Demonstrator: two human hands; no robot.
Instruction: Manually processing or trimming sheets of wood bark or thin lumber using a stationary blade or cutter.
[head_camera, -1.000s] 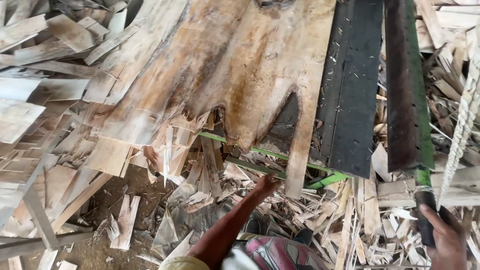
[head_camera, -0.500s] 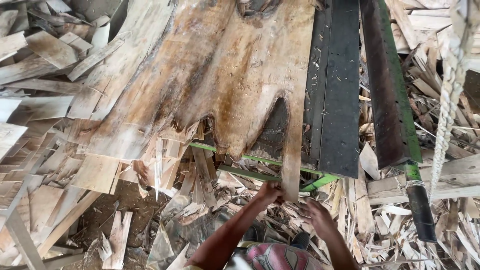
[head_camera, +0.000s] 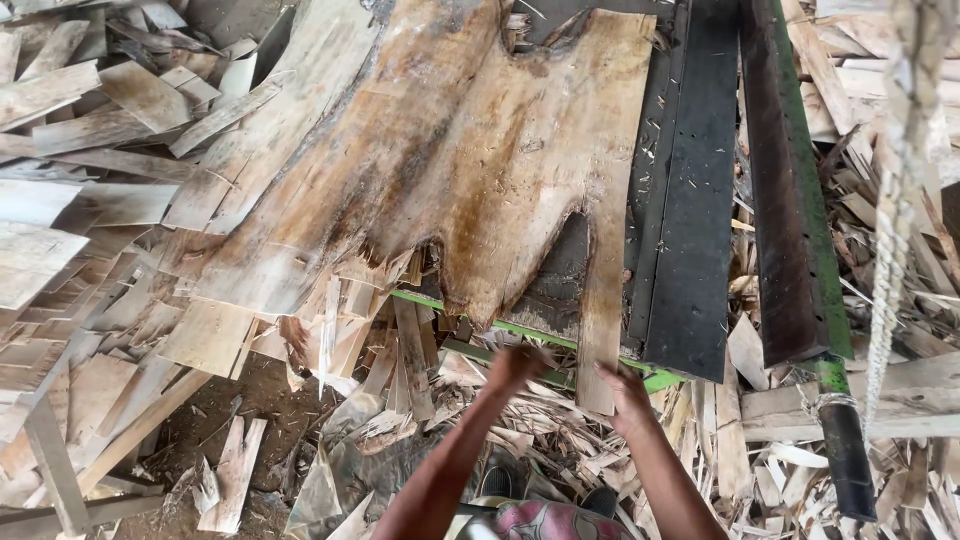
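Note:
A large ragged sheet of thin wood veneer (head_camera: 450, 170), tan with dark brown stains, lies across a green metal frame (head_camera: 520, 332). A narrow strip of the sheet (head_camera: 600, 310) hangs down at its right edge. My right hand (head_camera: 628, 392) is at the bottom end of that strip, touching it. My left hand (head_camera: 515, 365) reaches up just below the sheet's torn lower edge, to the left of the strip. I cannot see whether either hand has closed on the wood.
Dark metal plates (head_camera: 690, 200) and a green-edged bar (head_camera: 790, 200) lie to the right of the sheet. A twisted rope (head_camera: 895, 200) hangs at far right. Broken veneer scraps (head_camera: 110, 200) are heaped on the left and on the ground (head_camera: 330, 440).
My right hand has come in from the far right to the strip's bottom end. My left hand has risen toward the sheet's lower edge.

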